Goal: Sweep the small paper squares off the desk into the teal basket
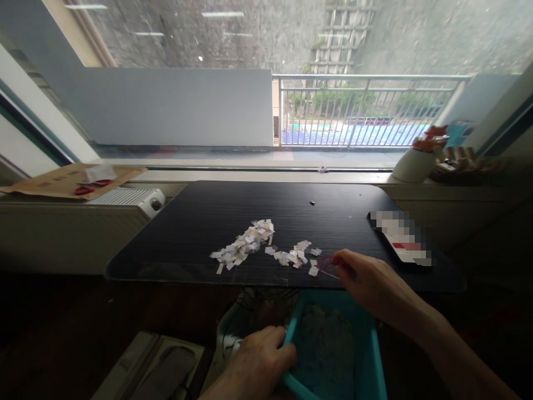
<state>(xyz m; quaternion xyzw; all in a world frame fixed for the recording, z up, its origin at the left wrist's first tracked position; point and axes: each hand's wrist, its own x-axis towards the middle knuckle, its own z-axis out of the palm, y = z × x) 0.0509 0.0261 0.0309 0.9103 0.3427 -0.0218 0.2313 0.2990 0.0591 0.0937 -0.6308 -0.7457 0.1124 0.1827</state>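
My left hand [260, 358] is closed on the left rim of a teal plastic tray [366, 355], held below the front edge of the black table [187, 222]. Small scraps lie inside the tray. My right hand [370, 280] rests on the table's front edge, fingers pinched on a thin clear card [327, 266] that touches the near scraps. Several small white paper scraps [245, 244] lie in a long heap on the table, with a smaller cluster of scraps [295, 254] beside the card.
A blurred flat object [400, 236] lies on the table's right side. On the sill stand a white pot [414, 164] at right, and a brown envelope [66, 180] with red scissors [85, 189] at left. A window and railing lie beyond.
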